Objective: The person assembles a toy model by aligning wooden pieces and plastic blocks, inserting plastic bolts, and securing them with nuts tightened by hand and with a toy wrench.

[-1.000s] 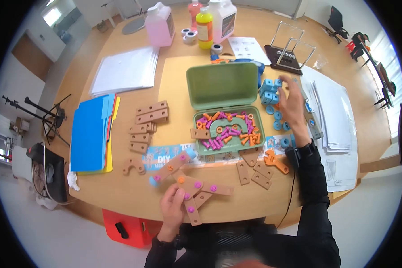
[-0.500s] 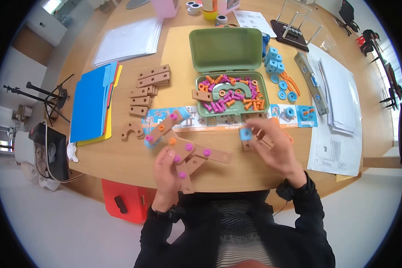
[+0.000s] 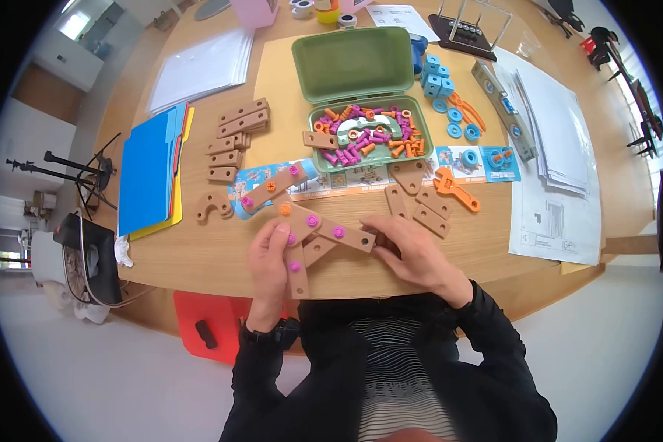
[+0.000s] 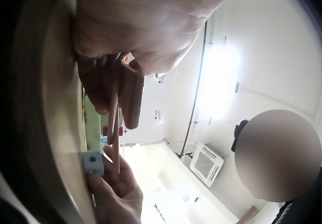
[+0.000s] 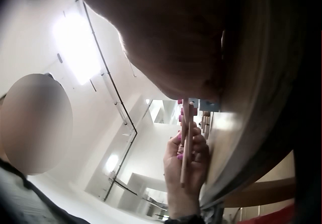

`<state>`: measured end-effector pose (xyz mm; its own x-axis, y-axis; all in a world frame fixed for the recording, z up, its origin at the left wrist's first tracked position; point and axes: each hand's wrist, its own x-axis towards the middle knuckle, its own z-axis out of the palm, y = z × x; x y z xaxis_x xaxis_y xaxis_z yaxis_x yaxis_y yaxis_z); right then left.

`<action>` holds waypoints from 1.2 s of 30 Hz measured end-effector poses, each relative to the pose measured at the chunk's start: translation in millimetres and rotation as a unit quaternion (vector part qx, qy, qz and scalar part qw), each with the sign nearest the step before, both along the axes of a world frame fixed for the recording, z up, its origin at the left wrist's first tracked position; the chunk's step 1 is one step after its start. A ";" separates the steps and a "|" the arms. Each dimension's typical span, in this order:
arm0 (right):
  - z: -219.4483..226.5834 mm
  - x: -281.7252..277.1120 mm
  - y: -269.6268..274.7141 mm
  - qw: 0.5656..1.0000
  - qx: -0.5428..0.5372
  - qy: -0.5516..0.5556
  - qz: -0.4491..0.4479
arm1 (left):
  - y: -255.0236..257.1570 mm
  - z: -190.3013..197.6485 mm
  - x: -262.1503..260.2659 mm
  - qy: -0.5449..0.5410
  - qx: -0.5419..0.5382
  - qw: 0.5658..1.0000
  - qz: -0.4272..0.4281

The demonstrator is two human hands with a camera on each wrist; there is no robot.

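My left hand (image 3: 269, 258) pinches a brown assembly (image 3: 300, 221) of strips joined by magenta and orange bolts, thumb on top near the middle. One strip (image 3: 351, 236) points right, and my right hand (image 3: 412, 254) is at its holed end. In the left wrist view, the right hand (image 4: 118, 196) grips a blue block (image 4: 93, 162) just under that strip's end (image 4: 116, 158); the head view hides this block. The assembly's upper-left strip (image 3: 269, 188) carries blue pieces at both ends. The right wrist view shows the left hand (image 5: 185, 168) around the strips.
Behind the assembly stands an open green box (image 3: 368, 163) of bolts. Blue blocks (image 3: 436, 77) and discs lie back right, near an orange wrench (image 3: 457, 190) and loose brown plates (image 3: 409, 177). Brown strips (image 3: 243, 118) and blue folders (image 3: 151, 169) are on the left.
From the blue blocks at the back right, my right hand has come forward with one block to the right-pointing strip's end. The left hand keeps its hold on the assembly.
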<state>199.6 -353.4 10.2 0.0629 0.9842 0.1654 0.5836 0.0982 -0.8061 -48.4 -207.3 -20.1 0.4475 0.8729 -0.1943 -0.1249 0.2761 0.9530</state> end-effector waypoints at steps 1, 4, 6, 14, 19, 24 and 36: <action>-2.1 0.2 -0.5 1.000 -0.004 -0.019 0.007 | -0.8 3.0 1.7 0.001 -0.002 1.000 0.002; -4.8 -3.1 0.4 0.999 0.027 -0.017 0.007 | -2.2 9.5 7.2 0.023 0.020 1.000 -0.006; -6.4 -2.9 1.8 0.999 0.029 -0.019 0.011 | 0.8 8.5 8.2 0.029 0.013 0.999 -0.009; -5.9 -0.8 1.1 0.999 0.012 -0.042 0.004 | 1.2 7.5 2.3 0.032 -0.016 0.999 0.007; 5.0 0.7 2.5 0.999 0.027 -0.027 0.003 | -7.4 4.5 -2.1 0.037 -0.018 0.999 0.014; 5.2 -5.1 1.6 0.999 0.028 -0.020 -0.019 | -17.1 17.1 2.5 0.026 -0.029 0.999 0.016; -5.7 -7.2 2.9 0.997 0.054 -0.046 -0.038 | -16.5 18.8 0.4 0.027 -0.049 0.998 -0.001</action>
